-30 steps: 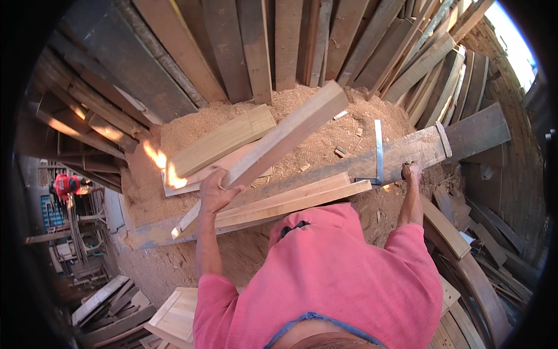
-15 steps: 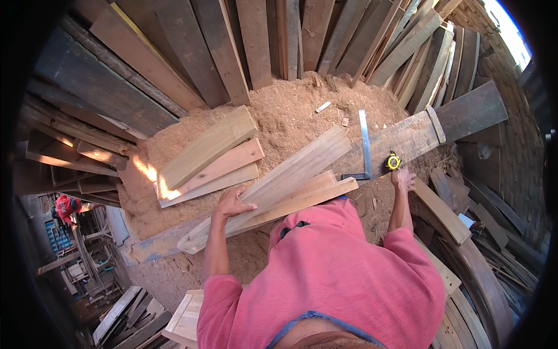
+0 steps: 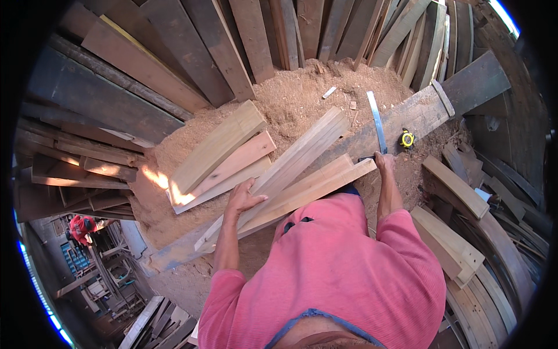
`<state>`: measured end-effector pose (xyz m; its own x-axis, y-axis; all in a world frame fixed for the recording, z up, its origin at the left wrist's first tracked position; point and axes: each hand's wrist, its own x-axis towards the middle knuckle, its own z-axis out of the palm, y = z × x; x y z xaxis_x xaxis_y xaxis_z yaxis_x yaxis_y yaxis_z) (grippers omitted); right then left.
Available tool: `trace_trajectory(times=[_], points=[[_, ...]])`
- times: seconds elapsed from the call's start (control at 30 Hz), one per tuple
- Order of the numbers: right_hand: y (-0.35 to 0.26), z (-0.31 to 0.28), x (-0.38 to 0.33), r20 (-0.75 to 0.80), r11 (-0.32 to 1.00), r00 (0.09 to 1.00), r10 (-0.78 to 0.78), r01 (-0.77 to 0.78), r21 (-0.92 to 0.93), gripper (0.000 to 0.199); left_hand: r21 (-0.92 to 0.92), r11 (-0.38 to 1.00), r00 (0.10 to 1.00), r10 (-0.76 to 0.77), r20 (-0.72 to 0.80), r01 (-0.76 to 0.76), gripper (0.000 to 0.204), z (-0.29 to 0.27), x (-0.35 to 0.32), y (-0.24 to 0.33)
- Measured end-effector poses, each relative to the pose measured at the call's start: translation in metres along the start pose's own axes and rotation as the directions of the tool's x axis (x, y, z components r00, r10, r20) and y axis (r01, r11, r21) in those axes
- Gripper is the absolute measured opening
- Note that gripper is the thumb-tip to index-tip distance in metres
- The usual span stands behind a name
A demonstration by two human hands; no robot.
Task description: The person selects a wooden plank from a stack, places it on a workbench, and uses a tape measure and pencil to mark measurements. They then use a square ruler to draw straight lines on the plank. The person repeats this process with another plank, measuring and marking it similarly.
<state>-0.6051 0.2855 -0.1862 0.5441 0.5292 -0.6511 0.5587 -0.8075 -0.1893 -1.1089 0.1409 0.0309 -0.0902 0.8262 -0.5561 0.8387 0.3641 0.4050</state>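
My left hand (image 3: 239, 200) grips a long pale wooden board (image 3: 302, 148) near its lower left part, thumb lying across the top face. That board slants across two more boards, one of them a light plank (image 3: 325, 193) close to my body. My right hand (image 3: 385, 163) is closed at the corner of a steel try square (image 3: 376, 121); its dark stock is partly hidden by the fingers. The blade points away from me over a long worn plank (image 3: 410, 116). On the right, just beyond that hand, sits a yellow and black tape measure (image 3: 407, 138).
Several cut boards (image 3: 224, 148) lie on sawdust (image 3: 290, 96) at the left. Tall planks (image 3: 209, 46) lean around the far side. Offcuts (image 3: 456, 180) and stacked boards crowd the right. A person in red (image 3: 82, 227) is far off at the left.
My right hand has moved left from the tape measure to the try square's corner. My left hand stays on the board. The whole view has shifted slightly.
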Motion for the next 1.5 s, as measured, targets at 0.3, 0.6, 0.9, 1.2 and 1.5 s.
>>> trace_trajectory(times=[0.3, 0.6, 0.9, 1.2, 1.5], points=[[0.062, -0.018, 0.005, -0.176, 0.960, 0.971, -0.161, 0.196, 0.201, 0.045, 0.117, 0.992, 0.995, 0.046, 0.087, -0.056, 0.057, 0.007, 0.016, -0.001], [0.078, -0.085, -0.060, -0.424, 0.815, 0.832, -0.359, 0.500, 0.291, 0.038, 0.193, 0.970, 0.977, 0.116, 0.178, -0.150, 0.051, 0.024, 0.023, 0.018], [0.071, -0.091, -0.157, -0.218, 0.316, 0.817, -0.534, 0.431, 0.845, 0.018, 0.186, 0.916, 0.935, 0.351, 0.055, -0.355, 0.050, 0.043, -0.016, 0.028], [0.074, -0.074, -0.172, -0.185, 0.288, 0.805, -0.564, 0.401, 0.870, 0.009, 0.338, 0.803, 0.849, 0.528, -0.021, -0.491, 0.050, 0.089, -0.055, 0.014], [0.093, -0.076, -0.169, -0.194, 0.261, 0.858, -0.476, 0.349, 0.900, 0.009, 0.157, 0.841, 0.841, 0.534, -0.089, -0.518, 0.047, 0.090, -0.058, 0.021]])
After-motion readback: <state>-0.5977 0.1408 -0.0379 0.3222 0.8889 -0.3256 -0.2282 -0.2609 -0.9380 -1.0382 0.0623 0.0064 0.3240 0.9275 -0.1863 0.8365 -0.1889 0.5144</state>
